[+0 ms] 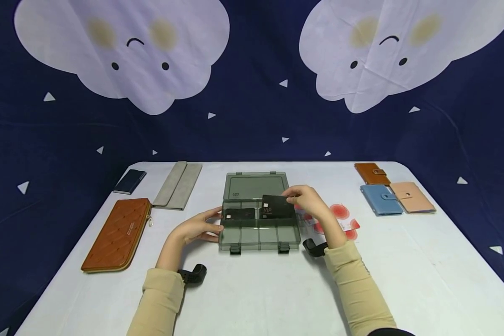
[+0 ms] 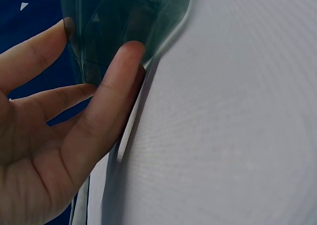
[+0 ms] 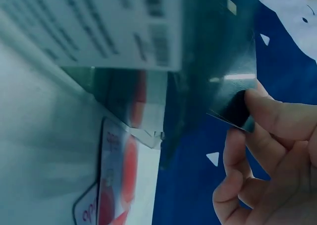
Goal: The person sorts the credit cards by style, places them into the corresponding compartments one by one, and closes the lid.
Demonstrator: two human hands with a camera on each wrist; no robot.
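The VIP card (image 1: 274, 208) is held in a narrow pinch by the right hand (image 1: 307, 201), thumb and fingers closing on its far right corner. Left of that grip, the card hangs over the right part of the box (image 1: 239, 234); whether its lower edge touches the bottom I cannot tell. The lid (image 1: 254, 185) stands open, beyond the grip and to its left.

Further left, a second black card (image 1: 240, 214) already lies in the box. Past it, the left hand (image 1: 194, 227), its fingers loosely spread, rests against the box's left side, apparently steadying it.

The sorting looks part done: one black card is in, the pinched one is not yet let go, and the red cards (image 3: 113, 165), below and to the right of the grip, lie outside on the table (image 1: 260, 294). How many red cards remain is unclear, since the right forearm covers part of them.
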